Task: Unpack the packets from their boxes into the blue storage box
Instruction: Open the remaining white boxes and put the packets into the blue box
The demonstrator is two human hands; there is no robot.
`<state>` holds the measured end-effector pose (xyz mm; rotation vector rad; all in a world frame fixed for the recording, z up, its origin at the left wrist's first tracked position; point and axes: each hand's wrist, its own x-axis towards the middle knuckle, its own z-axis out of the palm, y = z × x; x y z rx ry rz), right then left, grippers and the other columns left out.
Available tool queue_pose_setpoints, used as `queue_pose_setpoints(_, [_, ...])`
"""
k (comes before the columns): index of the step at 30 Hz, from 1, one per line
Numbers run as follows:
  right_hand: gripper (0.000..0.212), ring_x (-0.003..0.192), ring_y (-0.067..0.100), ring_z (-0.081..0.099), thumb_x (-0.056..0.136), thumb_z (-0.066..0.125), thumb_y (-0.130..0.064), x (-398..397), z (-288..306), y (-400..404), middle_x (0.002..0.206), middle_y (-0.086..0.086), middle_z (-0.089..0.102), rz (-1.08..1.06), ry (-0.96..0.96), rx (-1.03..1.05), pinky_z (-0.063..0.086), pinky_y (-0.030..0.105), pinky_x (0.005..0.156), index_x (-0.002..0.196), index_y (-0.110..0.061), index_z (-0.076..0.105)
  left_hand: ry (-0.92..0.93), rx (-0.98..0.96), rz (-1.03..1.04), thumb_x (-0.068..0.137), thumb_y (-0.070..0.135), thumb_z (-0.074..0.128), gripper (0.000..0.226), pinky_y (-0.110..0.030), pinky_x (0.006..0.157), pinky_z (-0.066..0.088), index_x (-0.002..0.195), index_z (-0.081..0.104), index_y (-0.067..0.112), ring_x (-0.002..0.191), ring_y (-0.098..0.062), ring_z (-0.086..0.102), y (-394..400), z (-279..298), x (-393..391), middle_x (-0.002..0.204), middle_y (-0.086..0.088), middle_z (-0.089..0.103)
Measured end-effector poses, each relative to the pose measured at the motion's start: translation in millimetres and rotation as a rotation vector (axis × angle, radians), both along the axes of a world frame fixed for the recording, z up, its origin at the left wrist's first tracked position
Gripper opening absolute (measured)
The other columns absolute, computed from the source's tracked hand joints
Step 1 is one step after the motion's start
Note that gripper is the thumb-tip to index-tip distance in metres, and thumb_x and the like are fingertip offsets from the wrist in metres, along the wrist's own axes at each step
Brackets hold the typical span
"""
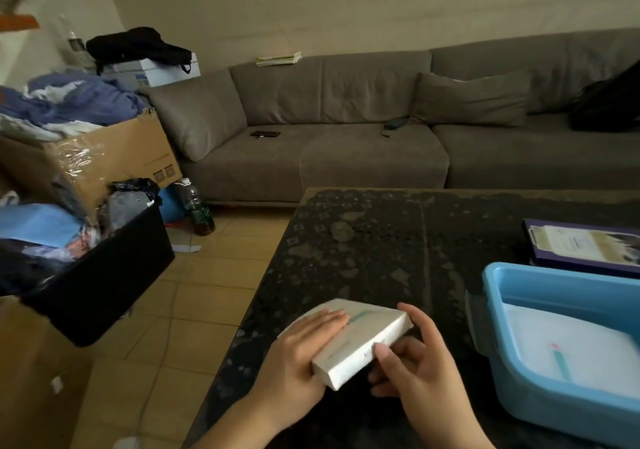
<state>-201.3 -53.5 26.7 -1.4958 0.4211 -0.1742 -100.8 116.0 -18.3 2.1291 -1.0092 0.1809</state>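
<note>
A white box (367, 338) with a teal stripe is held over the near edge of the dark table (381, 241). My left hand (304, 355) lies along its left side, fingers straight on top. My right hand (415, 362) grips its right end, thumb on top and fingers curled round the edge. The blue storage box (495, 286) stands at the right of the table. Inside it lies a white packet (568, 344) with a teal and pink mark.
A purple-edged flat box (581, 248) lies behind the blue box. A grey sofa (346, 144) runs along the far wall. At the left stand a black bin (104, 282) and a cardboard carton (104, 158), both full of clothes, and a bottle (197, 206) on the tiled floor.
</note>
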Motion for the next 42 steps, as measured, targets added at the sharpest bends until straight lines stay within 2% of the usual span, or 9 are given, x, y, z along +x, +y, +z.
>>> queue_pose_setpoints(3, [0.060,0.075,0.025,0.069,0.063,0.081,-0.039,-24.9,15.9,-3.2,0.083,0.010,0.071,0.015,-0.145,-0.107,0.058,0.038,0.067,0.115,-0.040,0.052,0.202,-0.113,-0.108,0.091,0.019,0.070,0.058,-0.020,0.100,0.047,0.140,0.047,0.038,0.128,-0.003,0.053,4.1,28.5,-19.5,0.137,0.023,0.056])
queue_pose_setpoints(7, [0.061,0.077,0.029,0.067,0.054,0.079,-0.067,-43.8,23.8,-3.4,0.082,0.014,0.068,0.013,-0.262,-0.101,0.057,0.044,0.072,0.107,-0.048,0.055,0.295,-0.152,-0.151,0.086,0.009,0.073,0.057,-0.027,0.097,0.052,0.137,0.057,0.027,0.126,-0.009,0.056,5.4,45.6,-34.8,0.134,0.015,0.061])
queue_pose_setpoints(15, [0.044,0.057,0.016,0.060,0.063,0.067,-0.062,-57.2,38.8,-11.9,0.068,0.006,0.064,-0.002,-0.279,-0.402,0.051,0.033,0.056,0.102,-0.046,0.054,0.390,-0.105,-0.176,0.088,0.004,0.071,0.050,-0.025,0.094,0.053,0.132,0.061,0.025,0.121,-0.004,0.059,7.3,70.1,-45.4,0.127,0.016,0.066])
queue_pose_setpoints(19, [0.040,0.059,0.007,0.054,0.063,0.064,-0.072,-57.6,38.9,-18.2,0.069,-0.010,0.060,-0.084,-0.299,-0.670,0.041,0.015,0.049,0.086,-0.040,0.058,0.435,-0.025,-0.210,0.092,0.013,0.067,0.049,-0.008,0.090,0.045,0.119,0.063,0.054,0.113,0.009,0.058,8.4,87.2,-54.6,0.116,0.033,0.064])
queue_pose_setpoints(22, [0.043,0.068,0.003,0.055,0.071,0.057,-0.079,-55.8,39.5,-21.6,0.071,-0.017,0.054,-0.129,-0.383,-0.840,0.038,0.005,0.052,0.078,-0.037,0.057,0.569,0.061,-0.253,0.093,0.011,0.062,0.078,0.002,0.082,0.040,0.087,0.044,0.086,0.102,0.029,0.049,10.3,101.2,-63.6,0.098,0.058,0.050])
queue_pose_setpoints(27, [0.043,0.081,0.003,0.061,0.087,0.049,-0.069,-54.8,35.2,-24.7,0.098,-0.023,0.055,-0.026,-0.523,-0.833,0.047,0.011,0.059,0.078,-0.031,0.065,0.703,-0.130,-0.367,0.091,0.004,0.066,0.045,-0.040,0.095,0.054,0.127,0.063,0.030,0.119,-0.027,0.062,19.1,95.1,-65.7,0.125,-0.003,0.068])
queue_pose_setpoints(30, [0.039,0.100,0.002,0.064,0.093,0.046,-0.060,-54.7,35.1,-24.2,0.113,-0.025,0.060,0.036,-0.539,-0.791,0.054,0.016,0.073,0.104,-0.035,0.073,0.742,-0.177,-0.409,0.091,0.001,0.065,0.041,-0.055,0.095,0.052,0.129,0.061,0.012,0.117,-0.038,0.062,14.0,97.4,-66.9,0.125,-0.016,0.067])
queue_pose_setpoints(35, [0.036,0.093,0.002,0.064,0.089,0.056,-0.051,-52.1,37.7,-23.1,0.104,-0.020,0.068,-0.054,-0.586,-0.992,0.057,0.029,0.073,0.110,-0.026,0.073,0.812,-0.186,-0.382,0.092,-0.005,0.060,0.035,-0.054,0.096,0.051,0.126,0.061,0.003,0.115,-0.038,0.063,4.4,94.6,-66.7,0.123,-0.019,0.067])
queue_pose_setpoints(42, [0.048,0.074,-0.003,0.066,0.078,0.055,-0.073,-53.8,50.4,-23.5,0.099,-0.026,0.070,0.019,-0.470,-1.093,0.058,0.018,0.061,0.099,-0.034,0.075,1.011,-0.173,-0.286,0.087,0.004,0.063,0.029,-0.038,0.088,0.056,0.109,0.072,0.022,0.107,-0.033,0.068,1.3,97.2,-70.4,0.113,-0.013,0.072])
